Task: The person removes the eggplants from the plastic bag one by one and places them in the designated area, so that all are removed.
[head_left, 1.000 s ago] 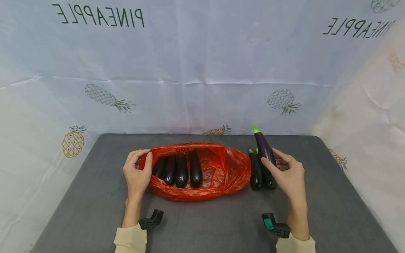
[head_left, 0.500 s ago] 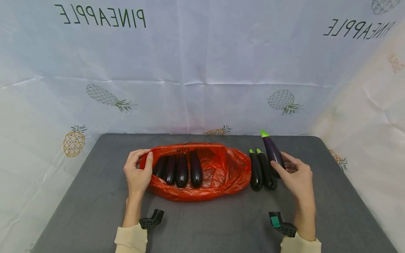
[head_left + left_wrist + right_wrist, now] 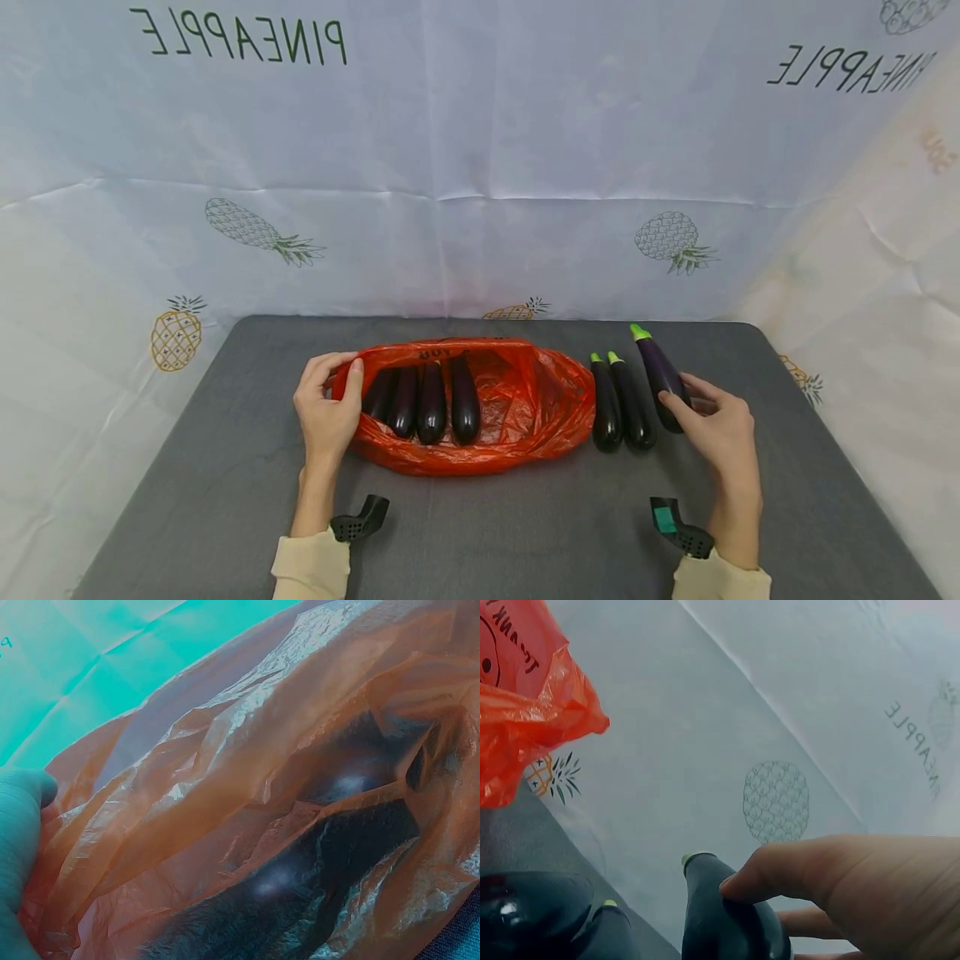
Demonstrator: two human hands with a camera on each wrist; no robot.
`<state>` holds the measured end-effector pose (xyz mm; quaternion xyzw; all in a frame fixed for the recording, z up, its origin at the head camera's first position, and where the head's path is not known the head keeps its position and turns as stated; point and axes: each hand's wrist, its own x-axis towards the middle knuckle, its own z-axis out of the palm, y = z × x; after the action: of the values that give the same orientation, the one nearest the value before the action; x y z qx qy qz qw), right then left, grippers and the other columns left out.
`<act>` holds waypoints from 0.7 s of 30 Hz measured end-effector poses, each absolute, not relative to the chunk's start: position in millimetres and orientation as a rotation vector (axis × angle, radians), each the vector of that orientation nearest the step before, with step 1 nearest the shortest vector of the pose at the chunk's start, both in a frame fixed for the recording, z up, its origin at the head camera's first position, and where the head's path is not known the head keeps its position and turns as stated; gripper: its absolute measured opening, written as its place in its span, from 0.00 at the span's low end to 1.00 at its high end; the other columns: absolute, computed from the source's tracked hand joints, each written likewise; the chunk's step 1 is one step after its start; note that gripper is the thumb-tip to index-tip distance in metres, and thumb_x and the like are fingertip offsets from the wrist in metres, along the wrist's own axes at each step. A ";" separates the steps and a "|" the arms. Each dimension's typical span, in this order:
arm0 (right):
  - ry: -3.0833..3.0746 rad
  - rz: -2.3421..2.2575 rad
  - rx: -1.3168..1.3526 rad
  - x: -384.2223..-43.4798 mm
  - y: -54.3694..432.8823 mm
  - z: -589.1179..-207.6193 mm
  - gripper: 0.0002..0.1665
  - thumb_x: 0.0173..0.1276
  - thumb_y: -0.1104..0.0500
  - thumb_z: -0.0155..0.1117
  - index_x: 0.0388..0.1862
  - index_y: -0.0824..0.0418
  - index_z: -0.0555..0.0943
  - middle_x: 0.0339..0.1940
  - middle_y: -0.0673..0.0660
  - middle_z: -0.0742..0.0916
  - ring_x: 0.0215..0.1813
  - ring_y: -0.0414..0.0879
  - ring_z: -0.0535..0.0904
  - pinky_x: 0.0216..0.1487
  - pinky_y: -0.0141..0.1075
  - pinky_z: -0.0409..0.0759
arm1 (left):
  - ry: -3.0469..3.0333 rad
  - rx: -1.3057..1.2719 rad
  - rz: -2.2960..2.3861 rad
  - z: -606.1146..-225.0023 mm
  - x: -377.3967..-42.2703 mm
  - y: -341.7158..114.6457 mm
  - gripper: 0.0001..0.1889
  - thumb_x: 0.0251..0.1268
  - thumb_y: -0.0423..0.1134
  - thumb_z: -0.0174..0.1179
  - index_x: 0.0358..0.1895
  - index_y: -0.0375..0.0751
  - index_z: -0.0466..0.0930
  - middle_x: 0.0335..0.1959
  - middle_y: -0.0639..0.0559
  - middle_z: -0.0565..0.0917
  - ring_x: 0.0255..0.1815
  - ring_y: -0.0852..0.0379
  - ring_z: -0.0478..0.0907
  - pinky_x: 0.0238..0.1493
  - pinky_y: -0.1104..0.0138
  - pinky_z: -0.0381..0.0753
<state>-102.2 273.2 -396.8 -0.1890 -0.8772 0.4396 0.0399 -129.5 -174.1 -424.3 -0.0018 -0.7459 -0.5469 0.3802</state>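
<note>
The right hand is clamping its fingers round an eggplant, the thumb pressing on the left side and the fingers curling round the right. This eggplant is pointing its green stem end away from the person and a little to the left; whether its underside is touching the grey table is not possible to tell. Just to its left, two more eggplants are lying side by side on the table, stem ends also pointing away. The farther left of this pair is lying right beside a red plastic bag.

The left hand is pinching the bag's left edge, thumb over the rim and fingers behind it. The bag is lying on its side, its mouth gaping toward the person. Inside, four eggplants are lying in a row toward the left, their far ends hiding under the bag's upper edge.

Each wrist is wearing a black mount above a cream sleeve. Behind the table, a pale cloth is showing drawn pineapples and the word PINEAPPLE in mirror writing.
</note>
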 end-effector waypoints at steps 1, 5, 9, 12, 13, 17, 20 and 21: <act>-2.692 1.348 -0.583 -102.5 274.2 -397.5 0.36 0.72 0.49 0.65 0.76 0.60 0.71 0.70 0.71 0.76 0.65 0.60 0.74 0.34 0.20 0.71 | -1.906 -0.003 -1.395 -424.9 -130.0 -174.4 0.07 0.66 0.24 0.63 0.43 0.25 0.86 0.42 0.35 0.81 0.42 0.72 0.75 0.42 0.81 0.74; -2.722 1.346 -0.596 -102.7 277.7 -399.9 0.37 0.73 0.49 0.65 0.76 0.61 0.70 0.70 0.72 0.75 0.66 0.63 0.74 0.35 0.20 0.70 | -1.908 0.001 -1.397 -427.6 -131.6 -175.5 0.07 0.66 0.24 0.63 0.43 0.25 0.86 0.43 0.36 0.81 0.42 0.72 0.75 0.43 0.77 0.75; -2.769 1.314 -0.613 -104.1 279.9 -403.4 0.38 0.73 0.48 0.63 0.77 0.63 0.69 0.70 0.74 0.75 0.66 0.65 0.74 0.36 0.22 0.70 | -1.912 0.009 -1.395 -430.7 -132.7 -176.8 0.07 0.66 0.24 0.63 0.44 0.26 0.86 0.43 0.36 0.82 0.42 0.73 0.74 0.43 0.77 0.75; -2.792 1.286 -0.621 -105.9 280.6 -407.1 0.38 0.74 0.49 0.63 0.77 0.64 0.68 0.70 0.74 0.75 0.66 0.65 0.75 0.37 0.24 0.71 | -1.916 0.016 -1.391 -434.0 -134.4 -178.6 0.07 0.66 0.24 0.63 0.44 0.26 0.86 0.43 0.36 0.82 0.42 0.73 0.74 0.43 0.77 0.75; -2.794 1.279 -0.625 -106.3 280.6 -408.4 0.38 0.74 0.49 0.63 0.77 0.64 0.68 0.70 0.74 0.75 0.66 0.65 0.75 0.39 0.26 0.74 | -1.917 0.019 -1.390 -435.3 -135.1 -179.3 0.07 0.66 0.24 0.63 0.44 0.26 0.86 0.43 0.36 0.82 0.42 0.73 0.74 0.42 0.78 0.75; -2.795 1.272 -0.662 -107.8 280.0 -413.3 0.38 0.74 0.50 0.62 0.77 0.65 0.67 0.71 0.75 0.74 0.68 0.67 0.73 0.54 0.47 0.82 | -1.919 0.027 -1.392 -439.6 -137.5 -181.4 0.07 0.66 0.24 0.63 0.44 0.26 0.86 0.43 0.37 0.82 0.42 0.73 0.74 0.42 0.78 0.75; -2.787 1.294 -0.686 -109.3 279.4 -416.4 0.38 0.75 0.51 0.61 0.78 0.66 0.66 0.72 0.76 0.73 0.70 0.69 0.72 0.64 0.61 0.75 | -1.919 0.028 -1.393 -439.9 -137.6 -181.6 0.07 0.65 0.24 0.63 0.44 0.26 0.87 0.43 0.37 0.82 0.42 0.73 0.74 0.42 0.78 0.75; -2.788 1.296 -0.690 -109.9 279.5 -417.4 0.38 0.75 0.51 0.60 0.78 0.66 0.66 0.72 0.76 0.72 0.70 0.69 0.71 0.65 0.62 0.74 | -1.918 0.027 -1.393 -439.2 -137.2 -181.3 0.07 0.66 0.24 0.63 0.44 0.26 0.86 0.43 0.37 0.81 0.42 0.73 0.74 0.42 0.78 0.74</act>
<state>-109.9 279.5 -417.4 -0.2191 -0.8847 0.4114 -0.0048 -137.2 -181.3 -439.2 0.0105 -0.7496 -0.5446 0.3759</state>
